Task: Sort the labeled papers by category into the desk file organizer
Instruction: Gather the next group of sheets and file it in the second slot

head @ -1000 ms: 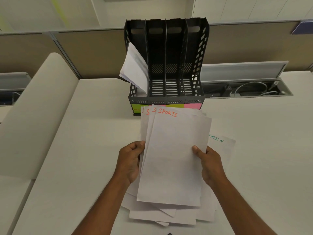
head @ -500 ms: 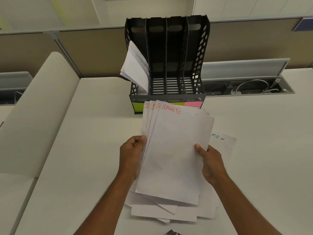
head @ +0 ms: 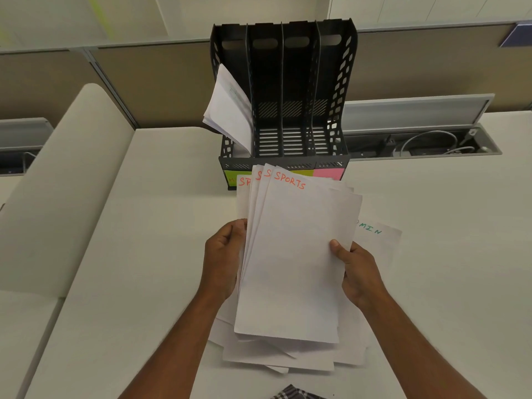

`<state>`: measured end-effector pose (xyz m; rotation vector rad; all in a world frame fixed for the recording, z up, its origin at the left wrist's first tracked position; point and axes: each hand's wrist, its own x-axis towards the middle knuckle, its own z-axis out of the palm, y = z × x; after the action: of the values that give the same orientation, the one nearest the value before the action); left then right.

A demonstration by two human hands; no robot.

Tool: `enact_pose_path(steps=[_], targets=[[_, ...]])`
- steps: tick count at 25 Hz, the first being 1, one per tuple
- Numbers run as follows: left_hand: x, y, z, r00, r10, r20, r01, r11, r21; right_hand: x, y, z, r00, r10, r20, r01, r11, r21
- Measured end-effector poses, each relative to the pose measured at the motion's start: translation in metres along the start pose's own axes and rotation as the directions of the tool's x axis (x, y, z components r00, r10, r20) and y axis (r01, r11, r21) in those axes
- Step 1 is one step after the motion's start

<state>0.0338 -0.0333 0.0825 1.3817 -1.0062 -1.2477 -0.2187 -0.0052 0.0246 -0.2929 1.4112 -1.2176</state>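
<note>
I hold a fanned stack of white SPORTS papers (head: 296, 254), lettered in red at the top, above the desk. My left hand (head: 223, 257) grips the stack's left edge and my right hand (head: 355, 269) grips its right edge. Behind the stack stands the black desk file organizer (head: 336, 90) with its upright slots. Its leftmost slot holds several filed sheets (head: 227, 110) that lean out to the left; the other slots look bare. Green, yellow and pink sticky labels (head: 328, 172) run along its front lip, partly hidden by the stack.
Under my hands lies a loose pile of papers (head: 276, 355) on the white desk (head: 144, 254). A sheet lettered in green (head: 377, 234) pokes out at the right. An open cable tray (head: 426, 145) with wires runs behind the desk at the right. Partition walls stand at the back.
The SPORTS sheets have fanned out further at the top, showing more red lettering on the left. Both hands keep their grip; the view has shifted slightly.
</note>
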Motion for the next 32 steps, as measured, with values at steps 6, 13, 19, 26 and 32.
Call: enact_pose_path(steps=[6,13,19,26,32], targets=[[0.002,-0.001,-0.003,0.994,-0.078,0.073,0.086,0.989,-0.120,-0.002,-0.001,0.000,1.000,-0.002,0.026,0.002,1.000,-0.001],[0.000,0.000,-0.004,0.991,-0.106,0.083,0.120,0.977,-0.177,-0.005,-0.001,0.002,0.999,-0.014,0.042,0.014,1.000,-0.009],[0.000,-0.001,-0.005,0.987,-0.118,0.108,0.139,0.965,-0.224,-0.003,0.001,0.000,0.999,-0.015,0.043,0.015,1.000,0.006],[0.000,0.001,-0.002,0.993,-0.090,0.077,0.096,0.992,-0.087,0.003,0.010,-0.006,1.000,0.011,0.029,-0.012,1.000,0.028],[-0.004,0.003,0.004,0.985,0.156,-0.078,-0.139,0.972,0.192,0.005,0.014,-0.008,1.000,0.009,0.026,-0.010,0.999,0.050]])
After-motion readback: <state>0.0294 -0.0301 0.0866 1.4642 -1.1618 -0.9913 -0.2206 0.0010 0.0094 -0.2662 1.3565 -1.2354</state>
